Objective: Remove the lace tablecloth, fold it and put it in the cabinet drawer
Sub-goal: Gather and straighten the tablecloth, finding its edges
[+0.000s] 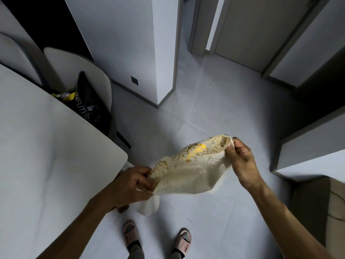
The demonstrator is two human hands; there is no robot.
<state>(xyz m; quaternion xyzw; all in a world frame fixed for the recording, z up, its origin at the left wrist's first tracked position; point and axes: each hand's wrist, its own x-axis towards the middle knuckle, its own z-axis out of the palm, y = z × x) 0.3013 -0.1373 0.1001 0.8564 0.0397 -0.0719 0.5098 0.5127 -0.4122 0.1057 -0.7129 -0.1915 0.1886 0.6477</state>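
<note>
- A person stands beside a white table point(46, 156), which lies bare at nine o'clock; the lace tablecloth point(190, 171) is off it, held in the air above the tiled floor point(214, 109).
- The folding step appears to be in hand.
- The left hand point(134, 182) pinches one end of the cloth, fingers pressed together around gathered fabric.
- The right hand point(240, 157) pinches the other end between thumb and fingertips.
- The cloth's long axis runs from eight o'clock up to two o'clock, sagging between.
- Next, probably: bring the ends together, then find the cabinet drawer, not visible here.
</note>
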